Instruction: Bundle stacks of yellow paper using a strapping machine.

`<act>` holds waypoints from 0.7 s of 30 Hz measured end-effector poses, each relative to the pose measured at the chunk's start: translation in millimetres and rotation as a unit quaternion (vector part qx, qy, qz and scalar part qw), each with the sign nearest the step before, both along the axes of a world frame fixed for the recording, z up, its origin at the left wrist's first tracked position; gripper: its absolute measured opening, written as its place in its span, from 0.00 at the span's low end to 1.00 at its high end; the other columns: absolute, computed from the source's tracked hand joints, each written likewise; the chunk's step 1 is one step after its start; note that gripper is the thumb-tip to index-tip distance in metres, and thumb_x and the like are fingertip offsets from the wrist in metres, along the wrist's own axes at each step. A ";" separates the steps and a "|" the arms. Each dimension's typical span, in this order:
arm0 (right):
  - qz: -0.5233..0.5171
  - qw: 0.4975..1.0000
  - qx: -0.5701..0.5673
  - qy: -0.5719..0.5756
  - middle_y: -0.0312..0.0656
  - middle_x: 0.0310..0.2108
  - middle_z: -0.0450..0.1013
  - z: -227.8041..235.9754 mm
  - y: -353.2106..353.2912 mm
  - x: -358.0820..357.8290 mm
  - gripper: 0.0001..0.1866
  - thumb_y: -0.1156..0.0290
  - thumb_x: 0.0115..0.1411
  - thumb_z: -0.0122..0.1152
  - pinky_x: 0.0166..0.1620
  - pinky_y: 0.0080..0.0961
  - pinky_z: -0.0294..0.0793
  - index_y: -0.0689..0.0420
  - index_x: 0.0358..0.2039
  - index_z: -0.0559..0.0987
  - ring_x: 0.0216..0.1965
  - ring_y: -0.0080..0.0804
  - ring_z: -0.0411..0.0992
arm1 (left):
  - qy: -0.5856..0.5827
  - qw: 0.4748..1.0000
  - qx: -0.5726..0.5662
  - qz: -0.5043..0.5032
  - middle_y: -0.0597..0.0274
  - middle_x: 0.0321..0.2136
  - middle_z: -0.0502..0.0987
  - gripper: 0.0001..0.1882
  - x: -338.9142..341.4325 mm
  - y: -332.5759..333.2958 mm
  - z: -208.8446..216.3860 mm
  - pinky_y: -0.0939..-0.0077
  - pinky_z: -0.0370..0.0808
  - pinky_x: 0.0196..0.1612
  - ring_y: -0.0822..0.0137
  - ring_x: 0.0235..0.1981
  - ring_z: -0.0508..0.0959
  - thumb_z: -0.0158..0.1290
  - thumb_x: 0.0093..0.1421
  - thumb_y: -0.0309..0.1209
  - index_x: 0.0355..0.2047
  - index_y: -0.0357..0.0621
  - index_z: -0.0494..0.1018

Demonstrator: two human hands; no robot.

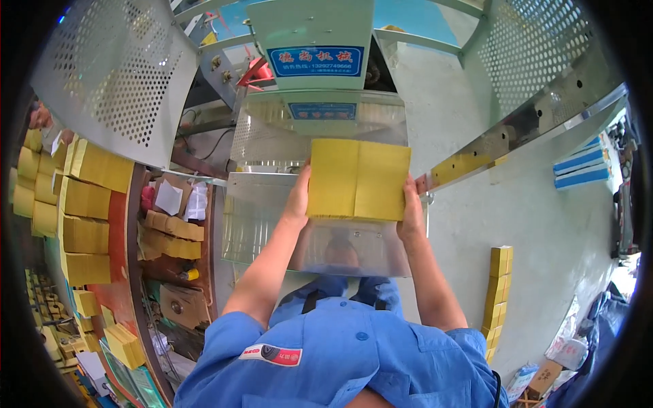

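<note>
A wide yellow block, which looks like two bundles of stacked paper side by side, is held up in front of me. A seam runs down its middle, and its lower edge is a little rough. My left hand presses against its left side. From the right side my right hand grips it, the thumb showing along the edge. Most fingers of both hands are hidden behind or beside the block. Below and behind it lies a shiny metal machine table, which mirrors part of the scene.
Perforated metal guards flank the machine, and a pale panel with a blue sign stands ahead. At left, a red-brown bench bears several yellow stacks. A column of yellow bundles stands on the grey floor at right, near dark bags.
</note>
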State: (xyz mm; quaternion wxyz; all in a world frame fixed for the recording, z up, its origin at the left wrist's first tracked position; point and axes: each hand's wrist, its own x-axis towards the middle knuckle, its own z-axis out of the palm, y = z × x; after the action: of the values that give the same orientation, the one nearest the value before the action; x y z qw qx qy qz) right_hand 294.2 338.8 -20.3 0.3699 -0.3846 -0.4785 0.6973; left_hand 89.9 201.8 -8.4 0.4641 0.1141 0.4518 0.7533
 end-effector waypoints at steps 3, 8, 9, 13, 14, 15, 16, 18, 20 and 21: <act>-0.009 0.998 -0.045 0.045 0.34 0.56 0.57 8.7 -0.9 -8.6 0.26 0.56 0.69 0.49 0.63 0.28 0.59 0.56 0.63 0.69 0.59 0.25 0.59 | -0.008 0.999 0.010 -0.034 0.64 0.55 0.72 0.25 -9.0 2.7 6.5 0.73 0.67 0.57 0.70 0.55 0.71 0.41 0.71 0.45 0.60 0.42 0.66; 0.007 0.996 -0.068 0.054 0.33 0.55 0.57 18.7 -3.7 -11.0 0.26 0.56 0.69 0.49 0.62 0.28 0.61 0.54 0.63 0.69 0.58 0.26 0.59 | -0.007 0.999 0.036 -0.036 0.64 0.55 0.71 0.25 -15.4 -1.2 2.6 0.73 0.67 0.58 0.70 0.56 0.70 0.43 0.69 0.44 0.61 0.44 0.65; 0.011 0.997 -0.063 0.047 0.33 0.55 0.57 24.1 -6.6 -10.5 0.26 0.56 0.69 0.49 0.62 0.28 0.60 0.54 0.64 0.69 0.58 0.26 0.59 | -0.007 0.999 0.036 -0.034 0.64 0.55 0.71 0.25 -14.8 -3.8 1.0 0.73 0.67 0.58 0.70 0.56 0.70 0.43 0.69 0.44 0.61 0.44 0.65; 0.006 0.999 -0.049 0.014 0.39 0.66 0.51 13.3 -1.4 -8.1 0.28 0.59 0.70 0.45 0.68 0.30 0.53 0.52 0.69 0.61 0.66 0.30 0.53 | 0.028 0.999 0.009 -0.039 0.62 0.63 0.65 0.30 -14.2 -3.9 7.0 0.71 0.60 0.64 0.66 0.63 0.64 0.43 0.69 0.42 0.68 0.45 0.58; 0.006 0.999 -0.049 0.015 0.39 0.66 0.51 8.3 0.8 -8.3 0.28 0.59 0.70 0.45 0.68 0.30 0.53 0.52 0.69 0.61 0.66 0.30 0.53 | 0.033 0.999 -0.019 -0.038 0.62 0.62 0.65 0.29 -15.5 -5.3 4.0 0.70 0.61 0.64 0.66 0.63 0.64 0.43 0.69 0.43 0.67 0.45 0.57; 0.009 0.998 -0.050 0.030 0.39 0.66 0.52 2.8 3.3 -8.4 0.28 0.60 0.70 0.45 0.67 0.30 0.54 0.52 0.68 0.62 0.65 0.29 0.54 | 0.034 0.998 -0.020 -0.039 0.62 0.62 0.65 0.29 -17.2 -5.3 0.7 0.70 0.61 0.64 0.66 0.63 0.64 0.43 0.69 0.43 0.67 0.45 0.57; 0.013 0.998 -0.051 0.046 0.39 0.65 0.53 8.3 1.3 -12.2 0.27 0.60 0.70 0.45 0.67 0.30 0.55 0.53 0.68 0.63 0.65 0.29 0.55 | 0.024 0.999 -0.022 -0.040 0.62 0.63 0.64 0.30 -17.3 -6.6 4.0 0.69 0.61 0.64 0.65 0.64 0.64 0.43 0.70 0.43 0.68 0.46 0.57; 0.001 0.997 -0.066 0.050 0.36 0.61 0.57 20.2 -5.6 -16.0 0.26 0.60 0.70 0.47 0.64 0.29 0.58 0.54 0.66 0.66 0.62 0.28 0.57 | 0.014 0.999 -0.026 -0.039 0.61 0.64 0.64 0.30 -16.1 -9.8 10.5 0.69 0.60 0.65 0.65 0.64 0.63 0.42 0.70 0.42 0.68 0.46 0.56; -0.012 0.995 -0.077 0.054 0.34 0.57 0.60 24.1 -2.3 -16.2 0.25 0.61 0.69 0.49 0.62 0.27 0.62 0.56 0.64 0.68 0.60 0.27 0.60 | 0.015 0.999 -0.031 -0.029 0.62 0.65 0.62 0.30 -11.7 -7.3 19.0 0.69 0.60 0.65 0.65 0.65 0.62 0.43 0.69 0.42 0.69 0.47 0.55; 0.010 0.996 -0.064 0.059 0.35 0.60 0.55 16.8 2.9 -12.2 0.26 0.59 0.70 0.49 0.63 0.29 0.61 0.55 0.65 0.67 0.62 0.28 0.58 | 0.016 0.999 -0.032 -0.028 0.62 0.65 0.62 0.30 -9.9 -5.3 17.6 0.69 0.60 0.65 0.65 0.65 0.62 0.43 0.69 0.42 0.69 0.47 0.55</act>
State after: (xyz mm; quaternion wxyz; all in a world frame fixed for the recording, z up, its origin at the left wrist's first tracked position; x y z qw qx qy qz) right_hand 282.0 341.6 -3.4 0.3649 -0.3611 -0.4140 0.7517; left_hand 80.0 196.5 9.2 0.4810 0.1234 0.4798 0.7233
